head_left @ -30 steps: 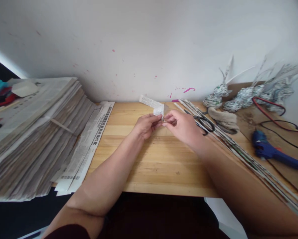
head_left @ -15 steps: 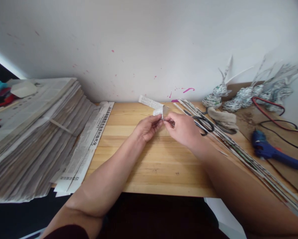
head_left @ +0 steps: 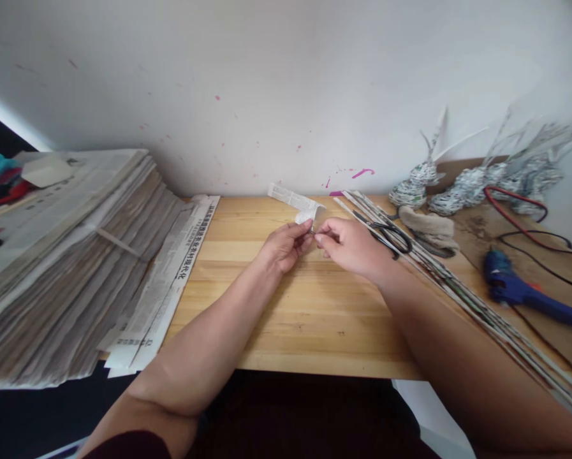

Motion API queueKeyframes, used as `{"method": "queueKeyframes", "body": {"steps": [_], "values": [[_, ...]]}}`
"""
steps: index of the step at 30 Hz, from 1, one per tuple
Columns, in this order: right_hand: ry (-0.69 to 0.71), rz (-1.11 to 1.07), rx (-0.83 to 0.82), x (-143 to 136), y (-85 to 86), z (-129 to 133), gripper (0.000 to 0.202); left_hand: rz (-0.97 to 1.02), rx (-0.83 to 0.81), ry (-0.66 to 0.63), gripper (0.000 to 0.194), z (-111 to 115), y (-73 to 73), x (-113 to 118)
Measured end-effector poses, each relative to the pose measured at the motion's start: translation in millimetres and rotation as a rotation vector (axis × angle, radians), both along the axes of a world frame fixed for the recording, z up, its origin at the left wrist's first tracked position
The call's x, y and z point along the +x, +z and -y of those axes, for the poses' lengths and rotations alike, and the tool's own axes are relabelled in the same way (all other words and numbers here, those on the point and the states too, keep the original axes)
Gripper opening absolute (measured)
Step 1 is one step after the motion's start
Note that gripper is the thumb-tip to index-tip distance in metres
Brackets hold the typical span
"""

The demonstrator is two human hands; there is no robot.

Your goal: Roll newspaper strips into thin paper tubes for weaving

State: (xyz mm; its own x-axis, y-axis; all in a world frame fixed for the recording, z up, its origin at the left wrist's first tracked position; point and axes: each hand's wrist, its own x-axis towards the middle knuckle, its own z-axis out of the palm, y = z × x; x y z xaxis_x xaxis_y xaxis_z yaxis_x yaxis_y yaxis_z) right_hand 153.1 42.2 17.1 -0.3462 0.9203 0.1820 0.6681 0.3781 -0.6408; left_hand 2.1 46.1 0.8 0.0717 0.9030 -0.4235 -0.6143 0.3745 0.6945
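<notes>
A narrow newspaper strip (head_left: pixel 290 197) runs from near the wall down to my fingertips, curled over at its near end. My left hand (head_left: pixel 289 245) pinches that curled end between thumb and fingers. Close on its right, my right hand (head_left: pixel 339 240) has its thumb and index finger closed at the strip's tip, where a thin, dark piece shows between the hands; its kind is too small to tell. Both hands are above the wooden table (head_left: pixel 286 319).
Left stands a tall newspaper stack (head_left: pixel 99 255) beside cut newspaper sheets (head_left: pixel 171 274). To the right lie black-handled scissors (head_left: pixel 395 239), long paper rods (head_left: pixel 458 290), a cloth (head_left: pixel 429 231), a blue glue gun (head_left: pixel 525 292) and woven paper figures (head_left: pixel 417 185).
The curled end of the strip has shifted and now flares out to the right. My right hand's fingers have moved slightly and its wrist has turned a little.
</notes>
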Motion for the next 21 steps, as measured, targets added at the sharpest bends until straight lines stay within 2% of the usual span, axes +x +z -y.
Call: {"method": "queueKeyframes", "body": {"steps": [5, 13, 21], "values": [[0.019, 0.036, 0.136, -2.5, -1.3, 3.3, 0.009, 0.003, 0.019, -0.016, 0.017, 0.2, -2.2, 0.2], [0.021, 0.048, 0.145, 0.5, -1.5, 0.4, 0.005, -0.021, 0.032, -0.06, 0.009, -0.7, 1.9, -3.8], [0.024, 0.081, 0.147, 2.7, -0.3, -0.5, 0.004, -0.062, 0.008, 0.031, 0.008, -0.2, 1.4, -2.6]]}}
